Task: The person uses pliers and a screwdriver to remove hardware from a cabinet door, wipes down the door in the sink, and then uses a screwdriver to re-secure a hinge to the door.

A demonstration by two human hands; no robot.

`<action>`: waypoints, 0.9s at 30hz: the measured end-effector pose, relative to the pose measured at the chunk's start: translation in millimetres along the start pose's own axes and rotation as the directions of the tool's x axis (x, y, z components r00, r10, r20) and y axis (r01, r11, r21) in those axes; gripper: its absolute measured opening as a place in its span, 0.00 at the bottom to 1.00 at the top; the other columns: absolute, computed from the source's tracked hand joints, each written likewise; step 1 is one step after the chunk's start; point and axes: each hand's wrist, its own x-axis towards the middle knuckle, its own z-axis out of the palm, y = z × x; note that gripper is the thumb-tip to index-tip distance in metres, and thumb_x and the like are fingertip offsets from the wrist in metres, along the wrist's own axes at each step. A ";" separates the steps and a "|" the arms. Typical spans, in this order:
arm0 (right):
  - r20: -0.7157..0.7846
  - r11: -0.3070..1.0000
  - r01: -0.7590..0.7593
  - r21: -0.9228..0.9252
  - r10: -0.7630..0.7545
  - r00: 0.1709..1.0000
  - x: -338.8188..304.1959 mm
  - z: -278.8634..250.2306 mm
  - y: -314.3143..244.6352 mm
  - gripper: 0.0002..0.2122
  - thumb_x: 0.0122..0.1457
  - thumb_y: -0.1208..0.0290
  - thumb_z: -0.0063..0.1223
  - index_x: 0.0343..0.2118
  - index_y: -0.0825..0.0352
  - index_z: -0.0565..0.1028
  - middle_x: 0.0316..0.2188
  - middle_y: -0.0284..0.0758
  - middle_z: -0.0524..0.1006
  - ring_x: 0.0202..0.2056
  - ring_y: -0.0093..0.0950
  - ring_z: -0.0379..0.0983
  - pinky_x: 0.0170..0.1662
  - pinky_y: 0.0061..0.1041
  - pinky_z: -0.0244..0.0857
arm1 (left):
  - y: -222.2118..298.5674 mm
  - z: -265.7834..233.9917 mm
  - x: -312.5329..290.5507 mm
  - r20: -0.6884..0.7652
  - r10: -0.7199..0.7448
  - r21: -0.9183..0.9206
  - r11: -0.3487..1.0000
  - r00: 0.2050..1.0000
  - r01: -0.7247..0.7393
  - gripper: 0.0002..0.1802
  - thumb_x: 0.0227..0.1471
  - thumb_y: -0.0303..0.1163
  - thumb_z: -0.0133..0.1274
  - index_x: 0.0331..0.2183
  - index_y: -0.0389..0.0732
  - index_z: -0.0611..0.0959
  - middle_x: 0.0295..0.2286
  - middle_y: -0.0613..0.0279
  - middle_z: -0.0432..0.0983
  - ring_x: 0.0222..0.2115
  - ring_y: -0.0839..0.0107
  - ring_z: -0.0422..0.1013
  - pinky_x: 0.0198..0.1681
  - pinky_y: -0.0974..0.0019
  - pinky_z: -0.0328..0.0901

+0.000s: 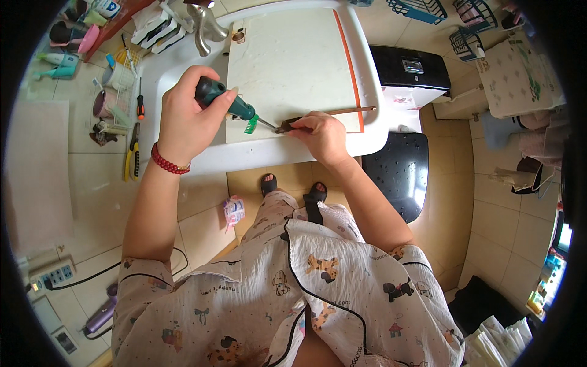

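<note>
My left hand [191, 113] is wrapped round the dark green handle of a screwdriver [246, 111], which has a small green tag hanging near its collar. Its metal shaft points right and down, and the tip meets a dark brown piece at the near end of a thin brown rod [351, 111]. The fingers of my right hand [324, 136] pinch that dark piece, hiding part of it. The rod sticks out to the right past my hand. Beneath both hands lies a white board [287, 58] with an orange strip along its right side, resting across a white sink [373, 131].
A chrome faucet [206, 30] rises behind the sink. Left of it lie a small orange-and-black screwdriver [140, 107] and a yellow-and-black hand tool [132, 153]. A toilet with a black lid [396, 177] stands at the right. A power strip [54, 276] and hair dryer [103, 312] are lower left.
</note>
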 end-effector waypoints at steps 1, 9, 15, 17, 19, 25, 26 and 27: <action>0.002 1.000 -0.001 -0.011 0.001 1.000 0.0 0.2 -0.1 0.06 0.39 0.69 0.61 0.23 0.62 0.79 0.22 0.31 0.75 0.25 0.31 0.72 0.29 0.26 0.65 | 0.0 0.0 0.8 0.004 0.024 0.012 1.000 1.000 -0.024 0.13 0.43 0.27 0.58 0.30 0.35 0.71 0.15 0.67 0.67 0.14 0.82 0.62 0.16 0.76 0.57; 0.005 0.999 0.015 -0.038 -0.015 1.000 0.0 0.0 0.1 0.07 0.39 0.68 0.61 0.23 0.62 0.79 0.23 0.30 0.75 0.25 0.30 0.72 0.29 0.27 0.65 | 3.6 2.5 2.9 -0.005 0.026 0.055 0.998 1.000 -0.026 0.13 0.42 0.28 0.58 0.29 0.36 0.71 0.14 0.67 0.67 0.14 0.81 0.62 0.17 0.76 0.57; 0.003 0.999 0.009 -0.038 -0.009 1.000 -0.4 -0.2 0.0 0.07 0.39 0.67 0.61 0.23 0.62 0.79 0.23 0.30 0.75 0.25 0.30 0.72 0.29 0.27 0.65 | 1.7 0.9 3.2 -0.006 0.033 0.083 0.996 0.999 -0.033 0.13 0.42 0.28 0.58 0.28 0.36 0.71 0.14 0.66 0.67 0.14 0.80 0.62 0.17 0.75 0.57; 0.000 0.999 0.007 -0.043 -0.006 1.000 -0.3 -0.8 -1.0 0.07 0.39 0.67 0.61 0.22 0.61 0.79 0.22 0.30 0.75 0.25 0.30 0.72 0.29 0.27 0.65 | -1.3 -0.1 3.5 -0.006 0.037 0.083 0.996 0.999 -0.036 0.13 0.42 0.28 0.58 0.28 0.36 0.71 0.14 0.66 0.67 0.14 0.80 0.62 0.17 0.75 0.57; 0.008 0.999 0.000 -0.038 0.000 1.000 -0.2 -0.7 -1.7 0.07 0.39 0.67 0.61 0.22 0.61 0.79 0.22 0.30 0.75 0.25 0.30 0.72 0.29 0.27 0.65 | -5.9 -0.3 3.2 -0.057 0.057 0.047 0.997 0.997 -0.054 0.13 0.41 0.28 0.59 0.28 0.36 0.71 0.14 0.66 0.67 0.14 0.80 0.62 0.17 0.75 0.57; 0.009 0.999 0.015 -0.033 -0.014 1.000 0.4 -1.7 -1.2 0.07 0.39 0.69 0.62 0.23 0.63 0.78 0.23 0.31 0.75 0.24 0.29 0.72 0.29 0.25 0.66 | 1.8 1.3 3.9 -0.016 0.009 0.003 1.000 1.000 -0.009 0.13 0.42 0.27 0.59 0.28 0.36 0.71 0.15 0.66 0.67 0.15 0.81 0.61 0.17 0.76 0.57; 0.004 0.999 0.031 -0.038 -0.031 1.000 0.1 -2.0 -1.5 0.07 0.40 0.70 0.62 0.23 0.65 0.78 0.23 0.32 0.75 0.22 0.28 0.72 0.28 0.23 0.66 | 1.6 1.4 3.6 -0.015 0.009 0.003 1.000 1.000 -0.009 0.13 0.42 0.27 0.59 0.28 0.36 0.71 0.15 0.66 0.67 0.15 0.81 0.61 0.17 0.76 0.57; 0.004 0.999 0.030 -0.038 -0.030 1.000 0.3 -2.3 -2.2 0.07 0.40 0.70 0.62 0.23 0.65 0.78 0.23 0.32 0.75 0.22 0.28 0.72 0.28 0.23 0.66 | 1.4 1.4 3.4 -0.017 0.026 0.029 0.999 1.000 -0.026 0.12 0.42 0.27 0.59 0.28 0.36 0.71 0.14 0.67 0.67 0.15 0.82 0.61 0.17 0.76 0.57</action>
